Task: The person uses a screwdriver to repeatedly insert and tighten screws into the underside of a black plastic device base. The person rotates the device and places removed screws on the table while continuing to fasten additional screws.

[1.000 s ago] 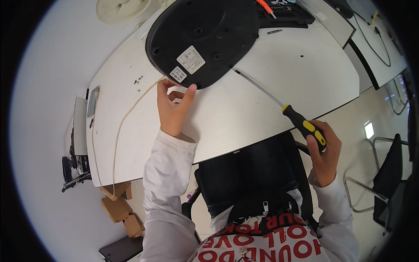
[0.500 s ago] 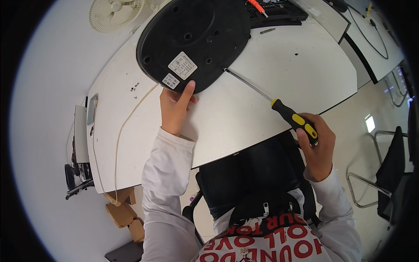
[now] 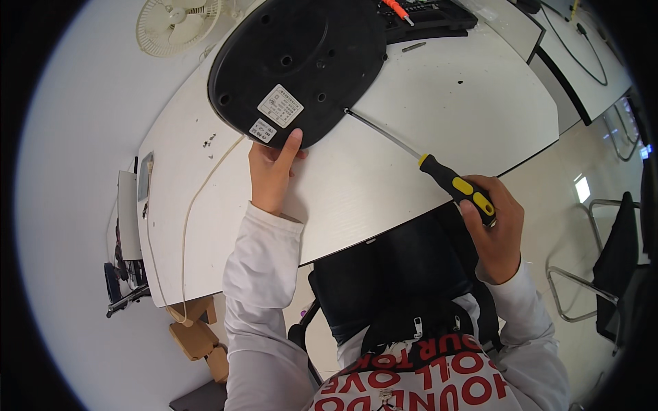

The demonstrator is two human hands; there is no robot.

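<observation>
A black oval appliance base (image 3: 356, 61) is tilted up at the far side of the table, its underside toward me. It has several round recesses and two white labels. My left hand (image 3: 271, 171) grips its near edge, thumb on the underside and fingers mostly hidden behind. My right hand (image 3: 500, 233) is closed around the black-and-yellow handle of a screwdriver (image 3: 445, 177). The long shaft points up and left, and its tip is at the base's right lower edge. Whether a screw sits at the tip is too small to tell.
Small screws (image 3: 209, 142) lie on the white table (image 3: 370, 185), left of the base. A pale cord (image 3: 197, 198) runs down the left side. At the back are a cream fan (image 3: 179, 24), an orange-handled tool (image 3: 397, 9), a black tool tray (image 3: 439, 24) and a bit (image 3: 414, 46).
The view has shifted slightly, so things appear a little further left and up. Both hands keep their grips, and the screwdriver tip stays at the same place on the base's edge.
</observation>
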